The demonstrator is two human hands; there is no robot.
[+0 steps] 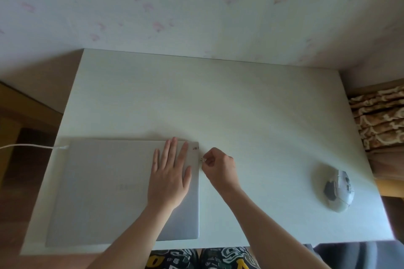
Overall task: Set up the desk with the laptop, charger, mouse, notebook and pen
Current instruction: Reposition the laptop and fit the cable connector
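Note:
A closed silver laptop [105,192] lies on the left half of the white desk [240,105]. My left hand [169,174] rests flat on the lid near its right edge, fingers spread. My right hand [218,167] is at the laptop's right side, fingertips pinched on a tiny object, probably a small USB plug [202,160], touching that edge. A white charger cable [32,146] runs in from the left and meets the laptop's back left corner. A white and grey mouse [337,191] sits far right on the desk. No notebook or pen is in view.
The desk stands against a pale wall with faint pink marks. A patterned brown blanket [380,118] lies past the desk's right edge. A brown wooden piece [13,113] stands to the left. My patterned trousers [196,257] show below the front edge.

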